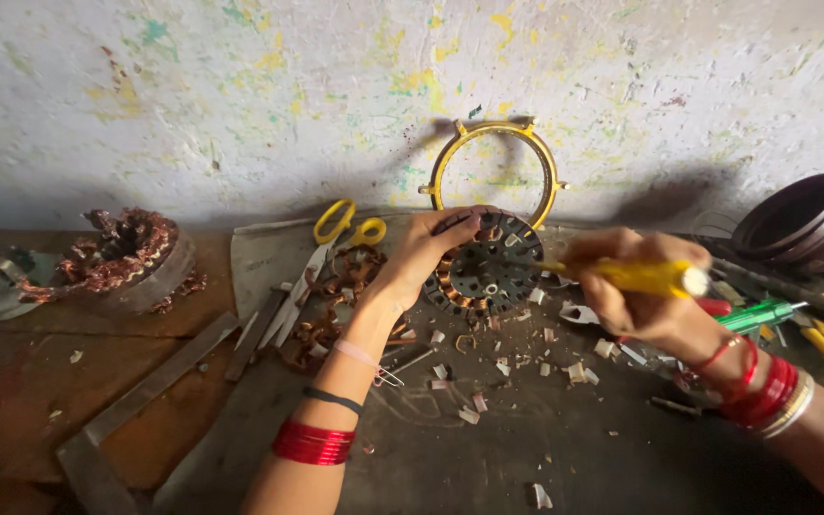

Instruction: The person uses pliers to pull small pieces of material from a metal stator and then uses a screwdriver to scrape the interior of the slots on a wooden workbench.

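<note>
Head view: left hand point(422, 253) grips the stator point(488, 267); right hand point(636, 291) clenches a yellow screwdriver point(646, 278).

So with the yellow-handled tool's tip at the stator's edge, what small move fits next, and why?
Probably push the tip a little deeper into a slot. The left hand steadies the round stator from its far side, the right hand aims the yellow-handled tool at its rim, and copper winding still shows at the lower left.

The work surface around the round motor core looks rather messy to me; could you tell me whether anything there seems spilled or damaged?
Yes. Small pale scraps lie scattered over the dark surface below the motor core. A tangle of loose copper wire sits beside the left hand. A second core at far left has frayed, ragged windings.
</note>
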